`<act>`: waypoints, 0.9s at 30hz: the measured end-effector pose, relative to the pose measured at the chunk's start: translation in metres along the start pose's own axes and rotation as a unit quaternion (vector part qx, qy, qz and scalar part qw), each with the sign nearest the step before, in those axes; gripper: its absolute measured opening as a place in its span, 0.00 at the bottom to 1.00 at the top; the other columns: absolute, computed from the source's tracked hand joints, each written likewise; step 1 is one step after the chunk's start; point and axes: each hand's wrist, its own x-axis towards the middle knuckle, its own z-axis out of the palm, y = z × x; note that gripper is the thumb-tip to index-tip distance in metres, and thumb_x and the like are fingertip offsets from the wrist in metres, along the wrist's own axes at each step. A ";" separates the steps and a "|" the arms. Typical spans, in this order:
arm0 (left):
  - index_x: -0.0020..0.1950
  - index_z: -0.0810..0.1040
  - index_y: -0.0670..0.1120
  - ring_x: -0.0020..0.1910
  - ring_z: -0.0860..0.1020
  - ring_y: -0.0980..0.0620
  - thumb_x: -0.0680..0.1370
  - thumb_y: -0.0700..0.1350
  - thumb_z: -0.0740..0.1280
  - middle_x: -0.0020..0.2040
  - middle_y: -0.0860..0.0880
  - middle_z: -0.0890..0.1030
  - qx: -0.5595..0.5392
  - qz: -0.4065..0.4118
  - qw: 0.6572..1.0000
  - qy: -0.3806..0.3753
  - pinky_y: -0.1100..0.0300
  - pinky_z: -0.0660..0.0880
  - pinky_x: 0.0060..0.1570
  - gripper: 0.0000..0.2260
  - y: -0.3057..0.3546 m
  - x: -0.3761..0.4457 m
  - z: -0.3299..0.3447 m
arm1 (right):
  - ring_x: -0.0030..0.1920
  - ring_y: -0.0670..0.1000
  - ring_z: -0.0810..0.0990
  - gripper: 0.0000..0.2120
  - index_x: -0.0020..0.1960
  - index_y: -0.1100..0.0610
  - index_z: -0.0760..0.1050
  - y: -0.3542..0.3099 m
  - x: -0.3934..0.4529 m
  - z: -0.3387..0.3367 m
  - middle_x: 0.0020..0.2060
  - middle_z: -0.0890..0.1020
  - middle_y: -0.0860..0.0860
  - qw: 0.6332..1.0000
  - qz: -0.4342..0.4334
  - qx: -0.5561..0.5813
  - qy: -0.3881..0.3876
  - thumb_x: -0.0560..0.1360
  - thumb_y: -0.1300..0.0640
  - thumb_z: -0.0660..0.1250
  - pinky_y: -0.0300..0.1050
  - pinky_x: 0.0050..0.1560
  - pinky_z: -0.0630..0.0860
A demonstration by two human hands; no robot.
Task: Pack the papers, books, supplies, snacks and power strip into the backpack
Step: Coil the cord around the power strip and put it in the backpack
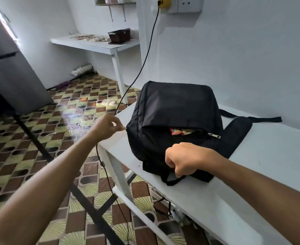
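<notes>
You are standing over a white rectangular table (262, 156) with the black fabric backpack (177, 110) lying on it near the table's left end, its padded shoulder strap (237, 133) trailing out to the right along the tabletop. The backpack's main opening is gaping part-way: through the gap a red and yellow snack packet (176, 132) is showing, and a silver metal zipper pull (214, 135) is sitting at the right end of that gap.

Your left hand (108, 128) is reaching to the backpack's left edge, thumb and forefinger pinching something small right at the seam; it is too small to tell whether that is a second zipper pull or just fabric. Your right hand (186, 159) is curling into a fist on the near, lower part of the backpack, fingers gripping the black fabric just above the black carry loop (172, 182) that is lying on the table.

A thin black cable (145, 55) is hanging from a yellow plug (164, 1) in the wall socket, running down past the table's left corner behind your left hand and on toward the patterned brown and green tiled floor (30, 147). Farther back, a white wall shelf (96, 44) is carrying a dark brown basket (119, 37).
</notes>
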 end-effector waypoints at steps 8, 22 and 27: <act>0.46 0.84 0.51 0.46 0.77 0.48 0.70 0.50 0.76 0.50 0.48 0.82 0.242 0.013 0.970 -0.012 0.57 0.71 0.39 0.07 0.024 0.060 -0.013 | 0.28 0.51 0.67 0.12 0.31 0.55 0.68 -0.004 -0.001 0.003 0.27 0.69 0.50 0.998 -0.011 0.052 -0.027 0.68 0.58 0.70 0.43 0.29 0.65; 0.52 0.80 0.51 0.49 0.75 0.52 0.72 0.52 0.70 0.45 0.55 0.76 0.107 0.339 0.932 -0.067 0.53 0.73 0.50 0.11 0.187 0.020 0.093 | 0.46 0.58 0.81 0.05 0.47 0.60 0.78 0.112 -0.020 0.006 0.44 0.80 0.55 0.902 0.321 0.207 0.200 0.71 0.61 0.66 0.47 0.42 0.76; 0.49 0.81 0.51 0.45 0.74 0.52 0.72 0.60 0.69 0.44 0.53 0.78 0.133 0.332 0.933 -0.031 0.54 0.70 0.46 0.14 0.206 0.022 0.124 | 0.36 0.49 0.78 0.05 0.42 0.58 0.80 0.118 -0.036 -0.013 0.32 0.79 0.48 0.823 0.289 0.370 0.321 0.66 0.65 0.71 0.42 0.39 0.74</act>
